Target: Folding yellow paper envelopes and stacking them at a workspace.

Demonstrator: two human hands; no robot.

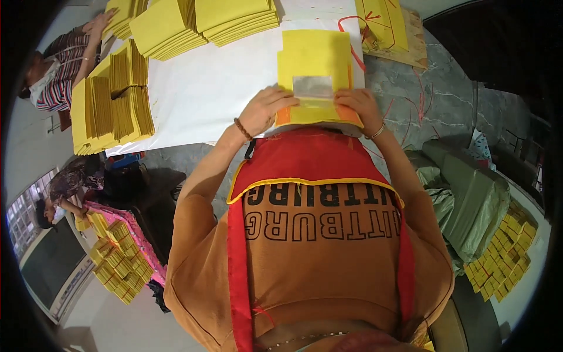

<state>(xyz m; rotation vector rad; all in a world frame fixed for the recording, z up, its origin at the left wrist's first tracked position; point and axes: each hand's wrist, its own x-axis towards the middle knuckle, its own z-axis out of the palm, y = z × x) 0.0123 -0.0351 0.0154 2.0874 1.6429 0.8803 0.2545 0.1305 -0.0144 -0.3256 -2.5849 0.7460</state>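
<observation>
The yellow paper piece [308, 58] lies under both hands at the near edge of the table, just in front of the red apron [316, 157]. From my end I see the left hand [261, 110] with its fingers close together on the left border, and the right hand [359, 107] with its fingers laid on the right border; I cannot tell whether either thumb pinches from below. Between them I make out a silvery window panel [312, 86]. A red cord [355, 58] runs beside the paper's right edge. Further out on the white table cover [202, 105] I have fanned yellow stacks at the far side [237, 23] and an upright-packed yellow group [114, 100] at the left. A co-worker's hand [104, 20] reaches the far-left stack. Off the table, yellow bundles [503, 252] sit at the lower right, near grey-green sheeting [474, 202].
</observation>
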